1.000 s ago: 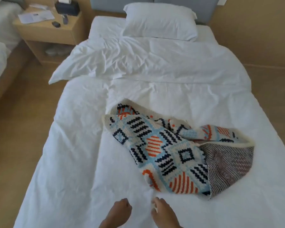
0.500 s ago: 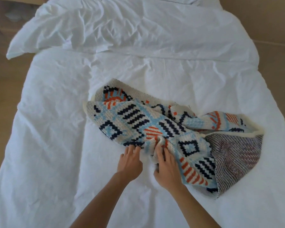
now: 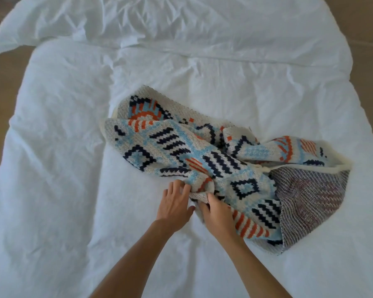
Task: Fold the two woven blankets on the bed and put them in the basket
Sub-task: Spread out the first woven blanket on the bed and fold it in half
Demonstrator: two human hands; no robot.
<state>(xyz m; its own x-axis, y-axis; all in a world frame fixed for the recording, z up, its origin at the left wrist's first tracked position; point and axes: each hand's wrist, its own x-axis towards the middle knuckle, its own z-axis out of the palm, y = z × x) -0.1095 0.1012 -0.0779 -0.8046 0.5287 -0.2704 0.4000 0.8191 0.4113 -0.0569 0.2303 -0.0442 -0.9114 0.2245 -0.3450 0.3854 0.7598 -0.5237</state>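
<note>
Where the patterned blanket (image 3: pixel 181 151) lies: crumpled on the white duvet (image 3: pixel 63 168), slightly right of the bed's middle, with its folds heaped over one another.
Pattern: cream ground with navy stripes and diamonds, light-blue blocks and orange bars.
Grey-striped fabric (image 3: pixel 310 196): at the right end of the heap, touching the patterned blanket, with a cream border along its far edge. Cannot tell whether it is a second blanket or the reverse side of the patterned one.
Left hand (image 3: pixel 174 203): at the near edge of the patterned blanket, palm down. The fingers are fairly straight and a little spread, and their tips touch the bunched edge. The thumb points right. No grasp shows.
Right hand (image 3: pixel 218 214): just right of the left hand, back of the hand up. The fingers are curled into a bunched fold at the blanket's near edge, gripping it, with the tips hidden under the fabric.
Hand spacing: close together, with a narrow gap between the thumbs.
Forearms (image 3: pixel 246 254): bare, entering from the near edge and converging toward the blanket.
White duvet: wrinkled, reaching the near, left and right limits of the view.
Far bedding (image 3: pixel 181 24): a second rumpled white layer across the far part of the bed, with one corner sticking out at far left.
Floor (image 3: pixel 0 93): brown, visible at left and at far right.
</note>
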